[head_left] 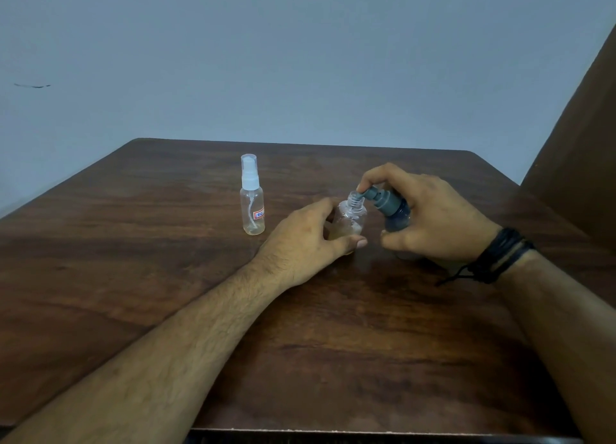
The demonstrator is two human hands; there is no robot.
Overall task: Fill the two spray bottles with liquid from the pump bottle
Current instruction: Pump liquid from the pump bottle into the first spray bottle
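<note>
A clear spray bottle (252, 203) with its white sprayer and cap on stands upright at mid-table, a little yellowish liquid at its bottom. My left hand (306, 240) grips a second clear spray bottle (354, 212) with its top off, threaded neck open, yellowish liquid in its lower part. My right hand (430, 216) holds the dark pump bottle (390, 206) tilted leftward. Its grey nozzle reaches the open neck, and my forefinger lies on the pump head. Much of the pump bottle's body is hidden by my fingers.
The brown wooden table (166, 277) reaches back to a pale blue wall. A brown panel (580, 136) rises at the right edge. A black cord bracelet (500, 256) circles my right wrist. The table's near edge runs along the bottom of the view.
</note>
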